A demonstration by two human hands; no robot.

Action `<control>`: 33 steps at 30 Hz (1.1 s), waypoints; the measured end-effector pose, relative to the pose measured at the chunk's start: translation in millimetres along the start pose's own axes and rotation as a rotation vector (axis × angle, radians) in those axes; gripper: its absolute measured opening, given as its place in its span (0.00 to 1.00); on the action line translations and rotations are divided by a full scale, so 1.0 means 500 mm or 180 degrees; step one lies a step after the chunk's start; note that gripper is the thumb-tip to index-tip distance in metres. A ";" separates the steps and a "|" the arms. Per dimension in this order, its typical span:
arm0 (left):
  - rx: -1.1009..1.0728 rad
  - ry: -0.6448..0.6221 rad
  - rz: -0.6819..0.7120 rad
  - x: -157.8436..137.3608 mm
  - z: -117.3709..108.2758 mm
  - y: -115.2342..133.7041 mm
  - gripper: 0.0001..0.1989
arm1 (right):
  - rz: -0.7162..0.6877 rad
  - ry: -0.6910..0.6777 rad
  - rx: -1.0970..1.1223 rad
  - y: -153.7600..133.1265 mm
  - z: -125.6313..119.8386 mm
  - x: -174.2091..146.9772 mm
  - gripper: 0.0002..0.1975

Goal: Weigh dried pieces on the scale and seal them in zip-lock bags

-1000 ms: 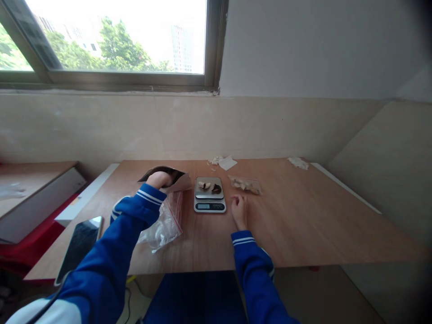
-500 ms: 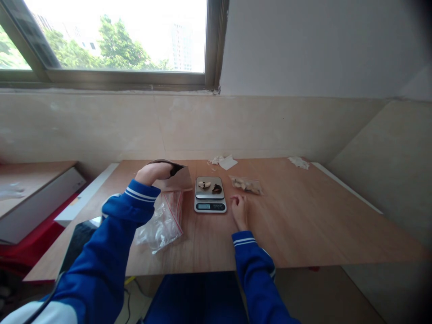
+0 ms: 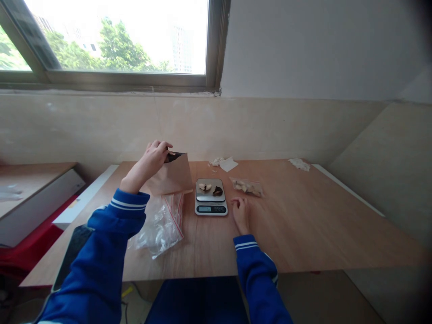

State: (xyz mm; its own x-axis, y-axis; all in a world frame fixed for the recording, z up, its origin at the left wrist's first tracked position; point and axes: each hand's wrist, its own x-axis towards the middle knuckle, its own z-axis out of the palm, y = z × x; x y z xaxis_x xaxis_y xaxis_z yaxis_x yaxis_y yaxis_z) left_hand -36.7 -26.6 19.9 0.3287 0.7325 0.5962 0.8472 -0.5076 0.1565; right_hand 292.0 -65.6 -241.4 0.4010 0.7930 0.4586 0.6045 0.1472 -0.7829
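My left hand (image 3: 157, 157) is over the mouth of a brown paper bag (image 3: 173, 175), its fingers pinched downward. Something small and dark shows at the fingertips, too little of it to name. The bag stands upright and open, its inside mostly hidden. A kitchen scale (image 3: 211, 209) with a lit display is right of the bag. On its steel plate lie a pale and dark dried piece (image 3: 205, 187) and a dark curled one (image 3: 218, 191), much like dried mushroom. My right hand (image 3: 240, 211) rests loosely curled on the table beside the scale, seemingly holding nothing.
Clear zip bags (image 3: 158, 231) lie in front of the paper bag. A filled zip bag of pale pieces (image 3: 247, 186) is right of the scale. White scraps (image 3: 218, 160) and a white card (image 3: 228, 164) lie at the back. A dark flat device (image 3: 72, 252) is by my left sleeve.
My left hand has risen out of the paper bag to above its mouth, and the bag's opening shows more. My right hand has stayed beside the scale.
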 end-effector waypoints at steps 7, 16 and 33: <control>-0.1257 0.0979 -0.0554 -0.033 0.029 0.109 0.12 | -0.0145 0.0092 0.0359 -0.049 -0.008 -0.011 0.13; -0.4240 -0.0282 -0.1646 -0.175 0.293 0.252 0.10 | -0.0876 -0.0694 0.1022 -0.129 -0.007 -0.060 0.22; -0.4889 -0.0121 -0.3582 -0.204 0.339 0.243 0.06 | -0.0470 -0.0210 0.0949 -0.118 0.010 -0.045 0.14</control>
State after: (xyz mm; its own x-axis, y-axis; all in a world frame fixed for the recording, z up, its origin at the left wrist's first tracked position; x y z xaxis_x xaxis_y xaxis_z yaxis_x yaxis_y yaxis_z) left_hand 103.3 -86.1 -155.3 -0.0068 0.9607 -0.2774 -0.3980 0.2519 0.8821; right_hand 243.8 -89.2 -207.5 0.2729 0.7854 0.5556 0.4209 0.4218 -0.8030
